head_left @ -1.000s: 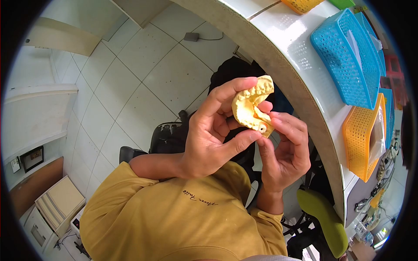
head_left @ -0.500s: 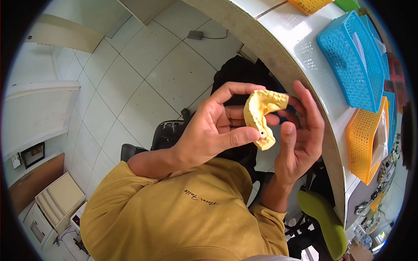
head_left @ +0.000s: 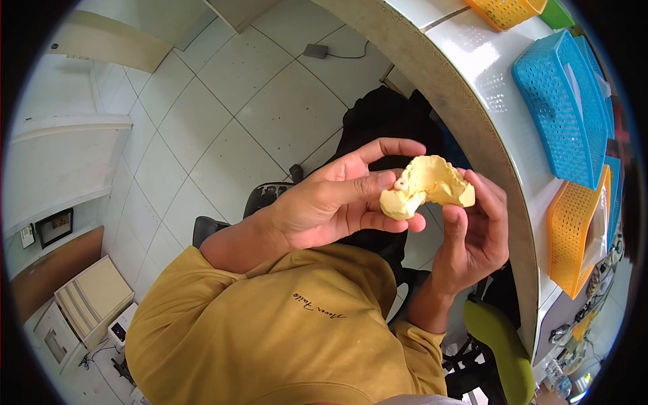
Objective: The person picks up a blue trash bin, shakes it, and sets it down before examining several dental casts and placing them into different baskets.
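A pale yellow, arch-shaped dental cast (head_left: 432,181) is held up in front of my chest, with its hollow side facing the camera. My left hand (head_left: 337,199) grips its left end, thumb on top near a small whitish piece with a hole (head_left: 401,184) and fingers beneath. At the cast's right end, my right hand (head_left: 476,226) has its curled fingers against the edge, the thumb standing just below it. The fingertips behind the cast are partly hidden.
Blue (head_left: 563,108) and orange (head_left: 574,229) perforated baskets stand on the curved white counter (head_left: 486,67) at the right. A green chair (head_left: 496,347) is at lower right, and a black chair part (head_left: 206,229) lies left of my body.
The cast has turned, so its arch now opens downward rather than to the right. My left thumb has moved up, and my right fingers have closed in on the cast's right end.
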{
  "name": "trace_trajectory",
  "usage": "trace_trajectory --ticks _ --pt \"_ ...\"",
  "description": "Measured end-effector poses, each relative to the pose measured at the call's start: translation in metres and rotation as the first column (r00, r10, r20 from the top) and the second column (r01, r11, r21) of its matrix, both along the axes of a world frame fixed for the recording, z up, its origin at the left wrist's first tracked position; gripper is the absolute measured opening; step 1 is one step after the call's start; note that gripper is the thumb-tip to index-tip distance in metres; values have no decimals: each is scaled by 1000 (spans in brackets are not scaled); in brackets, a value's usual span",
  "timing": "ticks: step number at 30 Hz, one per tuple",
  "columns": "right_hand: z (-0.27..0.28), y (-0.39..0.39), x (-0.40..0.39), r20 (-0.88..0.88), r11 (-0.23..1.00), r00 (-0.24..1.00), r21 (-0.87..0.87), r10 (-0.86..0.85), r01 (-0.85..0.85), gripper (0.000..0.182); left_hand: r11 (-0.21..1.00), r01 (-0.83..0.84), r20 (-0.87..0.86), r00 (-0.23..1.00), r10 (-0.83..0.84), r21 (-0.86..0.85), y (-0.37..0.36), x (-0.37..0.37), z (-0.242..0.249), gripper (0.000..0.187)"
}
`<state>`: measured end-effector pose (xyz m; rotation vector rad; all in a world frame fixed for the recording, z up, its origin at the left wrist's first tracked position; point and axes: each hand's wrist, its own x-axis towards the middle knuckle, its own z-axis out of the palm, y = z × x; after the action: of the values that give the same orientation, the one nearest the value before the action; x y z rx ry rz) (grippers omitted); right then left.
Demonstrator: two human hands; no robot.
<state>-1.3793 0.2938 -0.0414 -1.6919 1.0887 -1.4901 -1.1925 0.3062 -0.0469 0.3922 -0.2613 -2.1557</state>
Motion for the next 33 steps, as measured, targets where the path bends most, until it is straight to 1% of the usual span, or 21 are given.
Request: trace_trajectory --ticks 1,2,3,4,7,11,13,25,29,32,33 --pt "3 0 -1 0 1000 1000 0 -1 1 35 1000 -10 -28 1000 11 14 0 0 -3 53" --pt "7 1 -2 -65 999 998 -51 -6 3 36 1000 -10 -28 1000 10 14 -1 0 -4 53" --pt "9 2 -3 -129 995 992 -102 -15 2 36 998 13 -90 996 -7 64 -2 1 -6 53" --pt "8 2 -1 -117 991 993 -131 -32 17 39 993 38 -152 988 -21 112 -2 1 -7 52" --pt "10 4 -1 -142 986 989 -164 -28 4 43 985 67 -189 981 -37 157 -3 1 -6 52" --pt "12 4 -1 -157 985 987 -170 -41 14 46 981 89 -241 969 -47 170 -3 1 -6 52" --pt "11 4 0 -131 987 991 -162 -43 21 47 977 100 -272 961 -46 187 -3 0 -6 52" --pt "9 2 1 -104 991 994 -126 -45 32 48 978 114 -349 936 -47 173 -1 0 -12 55" --pt "10 1 0 -125 992 991 -125 -46 31 49 975 120 -336 940 -52 185 -1 -1 -12 56" --pt "10 1 -1 -110 992 994 -129 -29 14 44 977 117 -329 943 -53 179 -1 -1 -13 55" --pt "10 1 -1 -128 991 991 -134 -28 11 39 978 112 -288 956 -58 175 -2 -1 -11 55"
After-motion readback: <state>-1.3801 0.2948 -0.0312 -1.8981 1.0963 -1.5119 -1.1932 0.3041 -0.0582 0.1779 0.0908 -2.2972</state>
